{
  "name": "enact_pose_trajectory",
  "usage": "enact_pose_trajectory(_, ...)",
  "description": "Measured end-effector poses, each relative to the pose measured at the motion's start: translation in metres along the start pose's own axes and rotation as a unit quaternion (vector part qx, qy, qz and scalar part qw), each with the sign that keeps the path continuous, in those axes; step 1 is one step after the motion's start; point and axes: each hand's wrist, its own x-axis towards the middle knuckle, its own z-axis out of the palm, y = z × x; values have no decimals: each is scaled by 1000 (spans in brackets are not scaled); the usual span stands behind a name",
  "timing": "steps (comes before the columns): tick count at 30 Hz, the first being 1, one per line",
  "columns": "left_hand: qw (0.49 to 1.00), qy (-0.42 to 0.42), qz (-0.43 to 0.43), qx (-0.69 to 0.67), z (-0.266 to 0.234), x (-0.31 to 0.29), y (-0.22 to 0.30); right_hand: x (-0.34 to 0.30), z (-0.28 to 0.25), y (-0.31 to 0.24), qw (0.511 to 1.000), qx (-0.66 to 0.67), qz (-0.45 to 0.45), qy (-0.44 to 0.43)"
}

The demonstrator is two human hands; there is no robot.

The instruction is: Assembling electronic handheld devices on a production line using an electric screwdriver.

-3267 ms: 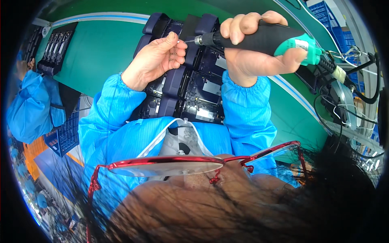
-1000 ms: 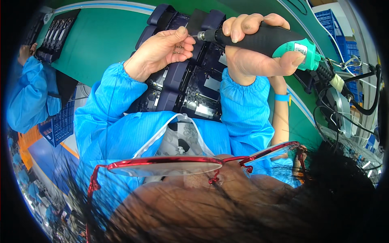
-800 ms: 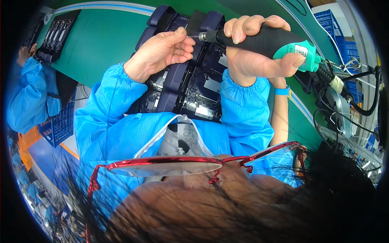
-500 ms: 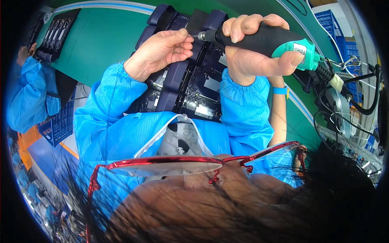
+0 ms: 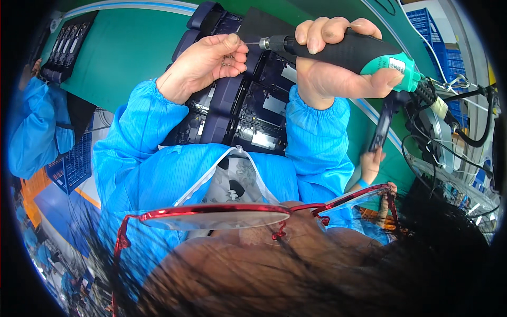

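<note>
My right hand (image 5: 338, 63) is wrapped round an electric screwdriver (image 5: 348, 52), black with a teal rear end. The tool lies almost level, its thin bit pointing left. At the bit's tip the thumb and forefinger of my left hand (image 5: 208, 63) are pinched together. What they pinch is too small to make out; tiny metal pieces, perhaps screws, show in the curled fingers. Below both hands, dark housings (image 5: 224, 108) with circuit boards and silvery plates (image 5: 264, 140) stand in rows on the green bench. My left hand partly covers them.
A black flat piece (image 5: 259, 24) lies beyond the housings. Cables (image 5: 449, 113) run from the screwdriver to the right. At right, a co-worker's hand (image 5: 371, 165) holds a dark part (image 5: 381, 129). Another co-worker's blue sleeve (image 5: 39, 127) is at left, near a dark rack (image 5: 68, 47) and blue crate (image 5: 71, 164).
My left hand has shifted slightly left and up, the screwdriver slightly right. The co-worker's hand at right has drawn back, and a dark part now shows in it.
</note>
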Motion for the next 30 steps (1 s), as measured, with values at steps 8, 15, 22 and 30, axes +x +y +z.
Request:
enact_pose_trajectory(8,1000,6,2,28,3,0,1,0,-4,-2,1000,12,16,19)
enact_pose_trajectory(15,1000,4,3,31,1,1,1,1,-4,-1,999,24,27,18)
enact_pose_trajectory(22,998,20,9,56,-1,3,-1,1,-3,1,999,11,29,19)
enact_pose_trajectory(30,997,45,1,56,3,2,2,0,-2,1,1000,-19,4,-4)
